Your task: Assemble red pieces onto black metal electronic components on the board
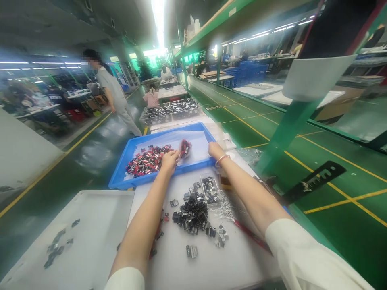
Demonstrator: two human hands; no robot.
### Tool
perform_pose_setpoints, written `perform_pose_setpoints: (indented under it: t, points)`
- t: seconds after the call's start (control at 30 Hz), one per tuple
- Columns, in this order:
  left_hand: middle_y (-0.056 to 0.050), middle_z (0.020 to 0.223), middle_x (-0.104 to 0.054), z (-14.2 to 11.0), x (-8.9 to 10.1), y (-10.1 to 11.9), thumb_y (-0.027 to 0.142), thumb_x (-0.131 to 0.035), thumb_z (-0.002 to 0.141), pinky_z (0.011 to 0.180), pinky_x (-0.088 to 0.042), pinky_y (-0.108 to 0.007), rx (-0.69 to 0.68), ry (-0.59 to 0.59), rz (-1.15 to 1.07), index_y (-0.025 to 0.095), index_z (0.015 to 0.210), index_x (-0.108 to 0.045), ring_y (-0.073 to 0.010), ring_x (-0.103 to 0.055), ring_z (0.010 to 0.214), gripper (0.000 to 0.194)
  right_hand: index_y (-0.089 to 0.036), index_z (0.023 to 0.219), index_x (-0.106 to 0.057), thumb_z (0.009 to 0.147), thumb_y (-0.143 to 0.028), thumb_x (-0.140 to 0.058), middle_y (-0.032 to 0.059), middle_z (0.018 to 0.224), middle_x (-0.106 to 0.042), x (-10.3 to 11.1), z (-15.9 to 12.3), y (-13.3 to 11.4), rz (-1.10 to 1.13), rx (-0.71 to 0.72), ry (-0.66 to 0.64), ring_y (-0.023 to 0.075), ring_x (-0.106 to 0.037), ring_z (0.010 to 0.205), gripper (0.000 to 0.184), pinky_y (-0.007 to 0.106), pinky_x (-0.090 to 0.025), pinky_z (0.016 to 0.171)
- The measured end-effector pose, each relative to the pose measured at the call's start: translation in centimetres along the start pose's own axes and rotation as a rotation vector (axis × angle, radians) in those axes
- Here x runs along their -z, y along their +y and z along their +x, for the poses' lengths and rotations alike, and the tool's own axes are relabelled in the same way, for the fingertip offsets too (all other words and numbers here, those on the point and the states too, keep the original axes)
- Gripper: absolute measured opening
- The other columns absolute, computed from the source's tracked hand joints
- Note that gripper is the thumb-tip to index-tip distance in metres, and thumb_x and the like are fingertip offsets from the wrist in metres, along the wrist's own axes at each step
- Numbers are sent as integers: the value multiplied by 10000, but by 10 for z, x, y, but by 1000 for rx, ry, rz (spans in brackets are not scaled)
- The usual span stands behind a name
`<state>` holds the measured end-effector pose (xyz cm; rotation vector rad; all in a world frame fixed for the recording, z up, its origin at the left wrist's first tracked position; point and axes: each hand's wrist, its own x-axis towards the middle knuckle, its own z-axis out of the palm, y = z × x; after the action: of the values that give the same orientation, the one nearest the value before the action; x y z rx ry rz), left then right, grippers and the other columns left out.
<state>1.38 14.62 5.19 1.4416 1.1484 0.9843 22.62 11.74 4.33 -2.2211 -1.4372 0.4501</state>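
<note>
Across the white table [229,266], on my feed, a blue tray [195,165] spans the far end, lined with paper [199,139]. Loose red parts [146,161] fill its left half, and on the near side of the tray a heap of black parts [192,211] lies on the tabletop between the forearms. I would watch those arms: one dropping low could sweep black pieces aside. The right hand [215,150] is curled at the tray's right end; whether it grips the rim or merely rests there I cannot tell, since its fingers are turned from me. Should it press or tug, I judge the tray could skid or tip and shake its load about. The left hand [169,161] reaches over the near wall, fingertips drawn together and, as far as I can make out, pinching the edge of a small bag [185,149] with red parts inside. A slack pinch or a loose mouth could, I think, spill those among the pieces beside it. That bag sits between the two hands, right at the left one's fingertips and apart from the right one, with bare paper in the gap; blur keeps me from saying whether it touches the paper or hangs above.
</note>
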Motion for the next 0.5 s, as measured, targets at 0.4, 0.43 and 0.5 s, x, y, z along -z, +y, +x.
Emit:
perform_pose_setpoints:
  t: [0.4,0.43,0.5]
  points:
    - [22,582,-605,0,3,-22,373,-795,681,541,-388,-212,39,-7,-249,142,733,-676,-73,-498,526,266,-123,1216,-603,935,-357,-642,126,1237,-622,-18,27,-6,-346,-12,-134,229,-638,1081,368,423,-554,917]
    - [21,585,-612,0,3,-22,378,-807,663,545,-388,-214,37,-14,-259,142,728,-676,-75,-501,530,278,-123,1217,-602,934,-357,-642,126,1236,-622,-19,28,-6,-361,-9,-133,230,-638,1081,369,424,-554,917]
    - [17,588,-625,-1,2,-21,398,-832,617,549,-388,-217,33,-25,-279,144,712,-675,-79,-505,535,313,-121,1219,-601,935,-358,-641,127,1235,-623,-20,31,-4,-387,2,-129,231,-638,1083,372,426,-553,920]
